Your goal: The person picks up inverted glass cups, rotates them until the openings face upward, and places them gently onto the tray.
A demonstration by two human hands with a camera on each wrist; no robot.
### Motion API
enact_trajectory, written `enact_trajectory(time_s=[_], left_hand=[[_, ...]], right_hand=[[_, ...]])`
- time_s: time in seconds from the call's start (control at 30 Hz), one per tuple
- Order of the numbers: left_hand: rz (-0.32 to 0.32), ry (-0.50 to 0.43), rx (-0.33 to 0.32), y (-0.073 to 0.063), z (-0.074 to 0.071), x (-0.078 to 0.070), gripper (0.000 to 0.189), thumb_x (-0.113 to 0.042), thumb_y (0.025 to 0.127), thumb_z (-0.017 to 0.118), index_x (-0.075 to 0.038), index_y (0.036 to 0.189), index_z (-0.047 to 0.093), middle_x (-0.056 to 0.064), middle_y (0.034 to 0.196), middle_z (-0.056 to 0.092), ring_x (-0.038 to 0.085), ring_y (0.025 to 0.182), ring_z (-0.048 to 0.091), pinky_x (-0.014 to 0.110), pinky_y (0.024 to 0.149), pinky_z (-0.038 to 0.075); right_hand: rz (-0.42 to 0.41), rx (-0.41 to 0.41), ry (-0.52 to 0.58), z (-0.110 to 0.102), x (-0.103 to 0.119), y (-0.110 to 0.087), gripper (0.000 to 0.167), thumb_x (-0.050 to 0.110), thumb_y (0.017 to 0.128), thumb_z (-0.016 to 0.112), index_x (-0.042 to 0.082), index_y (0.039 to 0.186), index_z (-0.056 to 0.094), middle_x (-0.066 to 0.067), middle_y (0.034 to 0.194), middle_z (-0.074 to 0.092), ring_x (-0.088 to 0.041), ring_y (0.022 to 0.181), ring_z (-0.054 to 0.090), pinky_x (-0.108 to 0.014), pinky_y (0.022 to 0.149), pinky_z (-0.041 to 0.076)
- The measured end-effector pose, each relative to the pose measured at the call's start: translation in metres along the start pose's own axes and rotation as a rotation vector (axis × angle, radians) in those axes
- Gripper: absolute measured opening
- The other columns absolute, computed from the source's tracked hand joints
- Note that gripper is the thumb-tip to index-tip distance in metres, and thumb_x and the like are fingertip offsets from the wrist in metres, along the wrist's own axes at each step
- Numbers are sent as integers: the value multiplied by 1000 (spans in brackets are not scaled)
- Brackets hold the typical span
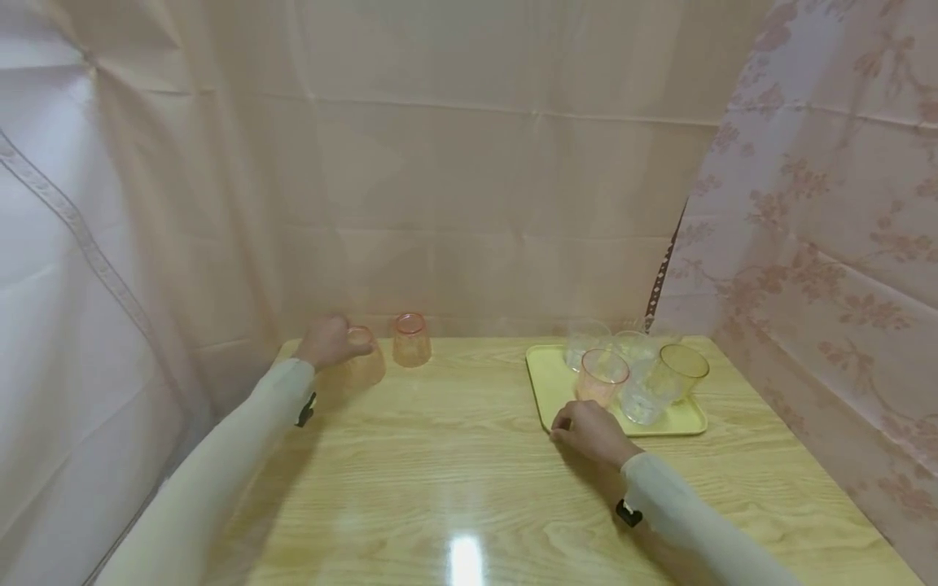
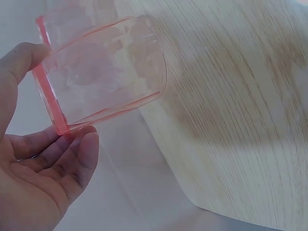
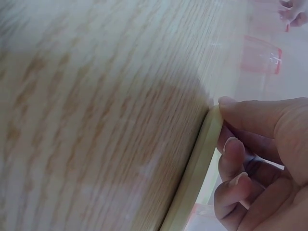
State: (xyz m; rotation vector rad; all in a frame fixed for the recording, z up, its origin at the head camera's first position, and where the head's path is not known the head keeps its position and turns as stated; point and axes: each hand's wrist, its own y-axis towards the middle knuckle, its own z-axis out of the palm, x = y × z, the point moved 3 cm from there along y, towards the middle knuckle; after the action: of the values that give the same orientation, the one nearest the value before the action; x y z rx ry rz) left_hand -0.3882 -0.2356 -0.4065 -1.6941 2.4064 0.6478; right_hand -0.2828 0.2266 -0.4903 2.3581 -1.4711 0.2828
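Note:
At the back left of the table, my left hand (image 1: 326, 343) grips a clear pink glass (image 2: 103, 77) from the side. In the left wrist view the thumb and fingers hold its thick pink-edged end. Just right of it another pink glass (image 1: 412, 346) stands on the table. My right hand (image 1: 592, 430) is at the near left corner of a yellow tray (image 1: 541, 382). Its thumb presses the tray's edge, pinching it with a finger partly hidden behind. On that tray, close to the right hand, is a pink glass (image 1: 602, 381).
An amber glass (image 1: 684, 366) and several clear glasses (image 1: 643, 403) crowd the tray. The wooden table (image 1: 440, 456) runs between the hands. Fabric sheets (image 1: 469, 179) hang behind the table and along both sides.

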Motion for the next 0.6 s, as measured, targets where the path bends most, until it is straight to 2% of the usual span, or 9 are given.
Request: enact_trajectory(time_s=[0.2, 0.27, 0.43, 0.6], left_hand=[[-26, -99, -7, -5, -1, -6, 43, -35, 81, 83, -8, 66, 53, -2, 64, 40, 18, 60, 39, 33, 55, 35], [-29, -110, -7, -7, 0, -6, 45, -36, 81, 82, -10, 66, 49, -3, 64, 39, 17, 60, 38, 32, 55, 33], [-18, -82, -10, -8, 1, -6, 47, -41, 81, 83, -7, 72, 52, 0, 69, 43, 20, 65, 41, 34, 58, 35], [23, -110, -12, -9, 4, -14, 51, -39, 80, 85, -10, 66, 45, -2, 65, 39, 17, 60, 37, 34, 54, 33]], right_hand=[[5, 2, -1, 2, 0, 0, 7, 17, 87, 83, 19, 83, 78, 11, 81, 69, -11, 76, 65, -34, 69, 55], [0, -3, -4, 3, -1, -1, 7, 17, 86, 83, 19, 83, 78, 12, 81, 69, -11, 77, 66, -34, 69, 56], [-6, -14, -10, 2, -2, 1, 6, 17, 86, 84, 19, 83, 78, 11, 83, 70, -13, 79, 67, -36, 71, 57], [-19, -2, -10, 2, -3, 1, 5, 18, 86, 83, 19, 85, 79, 11, 84, 71, -14, 81, 68, -39, 72, 58]])
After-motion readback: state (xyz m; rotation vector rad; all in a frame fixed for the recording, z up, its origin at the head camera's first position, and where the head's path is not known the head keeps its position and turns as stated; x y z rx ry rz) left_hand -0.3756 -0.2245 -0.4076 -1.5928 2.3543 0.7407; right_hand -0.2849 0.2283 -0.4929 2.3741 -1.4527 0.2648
